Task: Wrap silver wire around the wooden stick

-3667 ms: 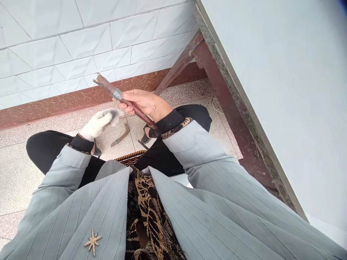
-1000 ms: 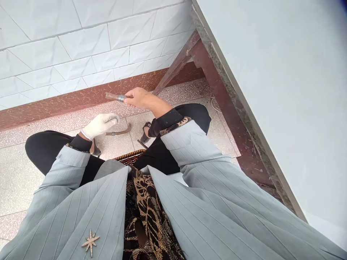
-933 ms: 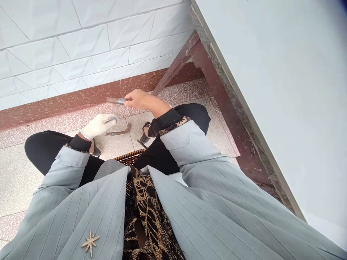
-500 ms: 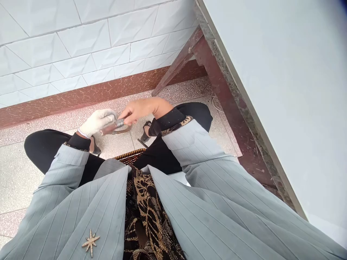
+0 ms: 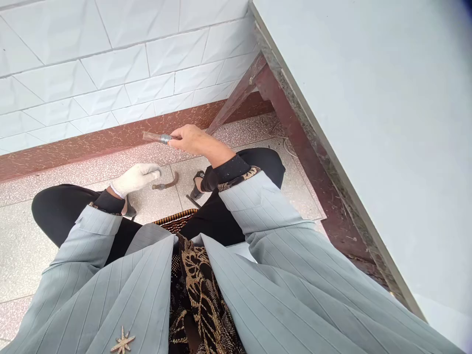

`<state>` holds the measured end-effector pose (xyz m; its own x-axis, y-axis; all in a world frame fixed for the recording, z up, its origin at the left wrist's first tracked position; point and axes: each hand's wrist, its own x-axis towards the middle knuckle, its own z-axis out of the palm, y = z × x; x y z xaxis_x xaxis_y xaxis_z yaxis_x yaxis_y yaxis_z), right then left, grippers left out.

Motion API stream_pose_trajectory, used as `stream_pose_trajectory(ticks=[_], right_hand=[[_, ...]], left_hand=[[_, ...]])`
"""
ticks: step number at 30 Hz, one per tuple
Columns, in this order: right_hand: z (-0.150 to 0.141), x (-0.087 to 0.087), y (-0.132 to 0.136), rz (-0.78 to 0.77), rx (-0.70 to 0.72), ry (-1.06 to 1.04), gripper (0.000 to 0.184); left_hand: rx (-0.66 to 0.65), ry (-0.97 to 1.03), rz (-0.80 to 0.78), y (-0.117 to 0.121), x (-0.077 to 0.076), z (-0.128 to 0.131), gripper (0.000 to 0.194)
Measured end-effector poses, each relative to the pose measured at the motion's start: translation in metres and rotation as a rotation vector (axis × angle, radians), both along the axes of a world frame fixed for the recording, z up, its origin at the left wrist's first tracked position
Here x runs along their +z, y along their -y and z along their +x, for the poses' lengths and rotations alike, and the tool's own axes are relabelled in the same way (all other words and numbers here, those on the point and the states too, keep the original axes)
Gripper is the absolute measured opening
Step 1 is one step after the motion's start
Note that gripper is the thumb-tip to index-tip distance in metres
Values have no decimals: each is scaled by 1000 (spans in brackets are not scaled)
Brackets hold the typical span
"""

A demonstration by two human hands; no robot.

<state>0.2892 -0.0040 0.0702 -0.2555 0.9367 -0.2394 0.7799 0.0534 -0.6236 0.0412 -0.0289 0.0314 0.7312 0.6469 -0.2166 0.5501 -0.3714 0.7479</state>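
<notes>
My right hand (image 5: 191, 139) is bare and wrapped round the handle of a short tool (image 5: 155, 137). The tool has a flat, pale brown end pointing left and a silver wire binding; its kind is hard to tell. Lower and to the left, my left hand (image 5: 134, 178) wears a white knit glove. Its fingers are pressed together with the thumb, and what lies in them, if anything, is too small to make out. Just right of the glove, a curved brown piece with a wire-bound end (image 5: 167, 183) appears on or above the floor.
A white-topped table (image 5: 368, 123) with a reddish-brown frame (image 5: 291, 113) stands at the right. White wall tiles (image 5: 114, 64) rise ahead. Between my knees is the edge of a woven wicker item (image 5: 175, 220). Speckled tiles (image 5: 22, 246) cover the floor.
My right hand has lifted the wire-bound tool up and away from my gloved left hand. The left hand has moved slightly down, and the curved piece now shows more fully.
</notes>
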Motion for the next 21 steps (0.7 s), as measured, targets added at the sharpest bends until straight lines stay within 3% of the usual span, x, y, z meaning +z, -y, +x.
stream_pose_trajectory(ticks=[5, 10, 13, 16, 18, 21], right_hand=[[-3, -5, 0, -55, 230, 229, 19], [-15, -9, 9, -307, 493, 321, 18], [-23, -10, 15, -513, 646, 213, 16], [-23, -7, 16, -646, 773, -28, 14], [-16, -3, 15, -639, 809, -181, 18], [0, 5, 11, -441, 719, -339, 15]], left_hand=[[1, -50, 80, -3, 2, -6, 38], [60, -59, 199, -8, 5, -10, 32], [102, -10, 209, -8, 8, -9, 32], [140, 27, 180, -7, 8, -6, 31], [194, 63, 151, -6, 4, -4, 31], [281, 126, 69, -5, -5, -1, 33]])
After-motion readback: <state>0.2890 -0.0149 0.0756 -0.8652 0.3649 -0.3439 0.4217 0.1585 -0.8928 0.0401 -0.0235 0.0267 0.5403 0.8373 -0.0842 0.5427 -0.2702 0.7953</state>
